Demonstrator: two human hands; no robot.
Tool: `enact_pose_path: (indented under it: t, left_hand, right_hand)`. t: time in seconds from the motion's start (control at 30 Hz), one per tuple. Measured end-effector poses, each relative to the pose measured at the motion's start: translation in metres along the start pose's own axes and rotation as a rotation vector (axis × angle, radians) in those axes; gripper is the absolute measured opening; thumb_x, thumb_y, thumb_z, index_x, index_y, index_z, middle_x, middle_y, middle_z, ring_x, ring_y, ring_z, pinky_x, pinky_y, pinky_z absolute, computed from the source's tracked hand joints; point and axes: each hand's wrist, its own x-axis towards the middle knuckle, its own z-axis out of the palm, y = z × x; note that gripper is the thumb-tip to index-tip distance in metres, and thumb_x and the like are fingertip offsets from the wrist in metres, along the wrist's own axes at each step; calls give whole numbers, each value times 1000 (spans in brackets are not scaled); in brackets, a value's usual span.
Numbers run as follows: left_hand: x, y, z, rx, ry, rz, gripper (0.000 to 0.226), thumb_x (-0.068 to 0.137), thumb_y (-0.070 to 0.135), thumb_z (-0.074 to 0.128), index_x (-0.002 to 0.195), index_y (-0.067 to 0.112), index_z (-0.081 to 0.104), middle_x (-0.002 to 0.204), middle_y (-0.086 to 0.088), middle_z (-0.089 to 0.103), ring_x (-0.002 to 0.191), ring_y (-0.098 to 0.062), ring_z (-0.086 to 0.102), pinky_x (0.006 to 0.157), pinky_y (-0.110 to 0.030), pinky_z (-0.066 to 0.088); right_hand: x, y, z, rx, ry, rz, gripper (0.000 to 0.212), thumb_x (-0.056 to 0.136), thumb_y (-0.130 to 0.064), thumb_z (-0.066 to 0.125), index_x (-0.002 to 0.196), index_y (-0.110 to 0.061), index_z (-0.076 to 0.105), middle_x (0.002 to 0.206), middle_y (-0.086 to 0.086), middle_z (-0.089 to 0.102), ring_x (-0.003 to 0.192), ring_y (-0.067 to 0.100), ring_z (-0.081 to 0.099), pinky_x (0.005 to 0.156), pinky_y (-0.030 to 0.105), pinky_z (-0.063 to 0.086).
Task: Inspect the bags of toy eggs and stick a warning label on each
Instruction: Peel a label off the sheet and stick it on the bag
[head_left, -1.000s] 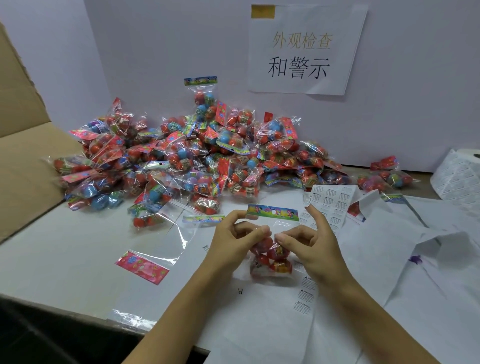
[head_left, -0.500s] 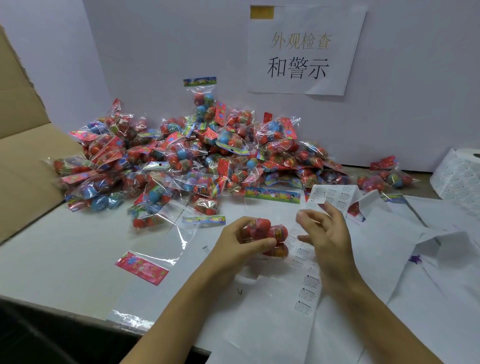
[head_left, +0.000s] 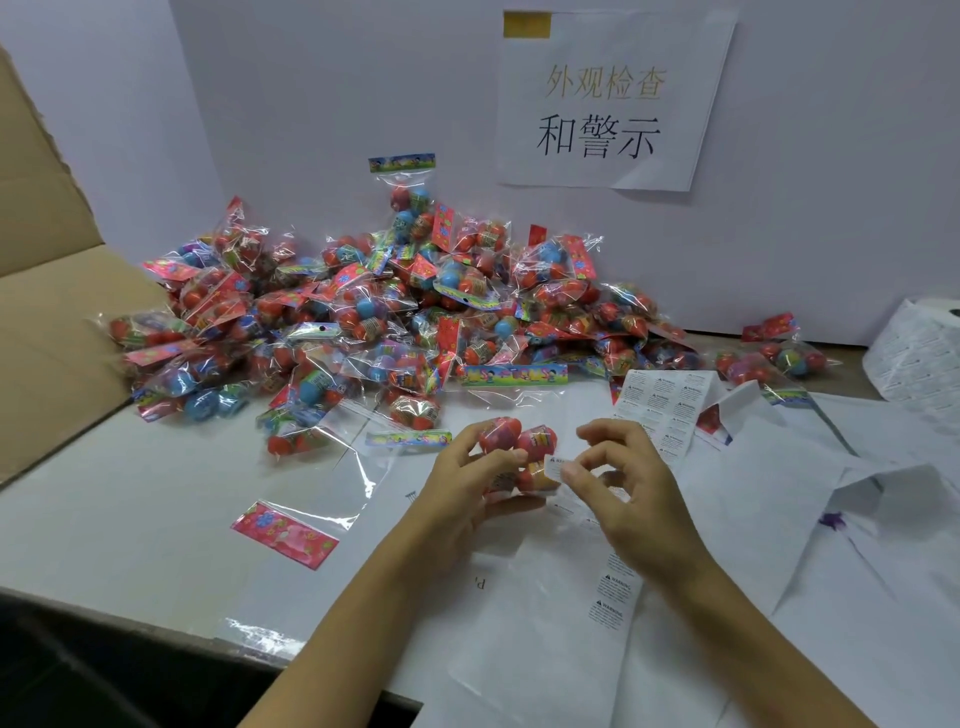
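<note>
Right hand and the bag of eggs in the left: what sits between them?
In the head view, a small white warning label, pinched by the right hand, lies against the bag of toy eggs gripped by the left hand. Nothing else lies between.

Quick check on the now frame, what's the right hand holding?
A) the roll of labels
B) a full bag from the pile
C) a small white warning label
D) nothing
C: the right hand pinches a small white warning label by its fingertips, right beside the bag of toy eggs that the left hand grips.
</note>
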Motion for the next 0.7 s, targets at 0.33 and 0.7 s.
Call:
enact_pose_path:
  t: [0.33, 0.7]
  left_hand:
    - [1, -4, -1, 63, -53, -3, 43, 76, 12, 68, 119, 18, 65, 105, -16, 77, 88, -30, 75, 77, -40, 62]
    - [-3, -6, -2, 107, -117, 32, 60, 68, 11, 84, 124, 21, 63, 113, -13, 75, 98, -30, 75, 82, -41, 61]
  right_hand:
    - [-2, -5, -1, -138, -35, -82, 24, 84, -11, 79, 70, -25, 64, 122, -14, 51, 113, 13, 50, 77, 8, 41]
    - [-2, -4, -2, -167, -44, -102, 23, 82, -12, 81, 70, -23, 66, 119, -14, 50, 112, 11, 50, 77, 8, 40]
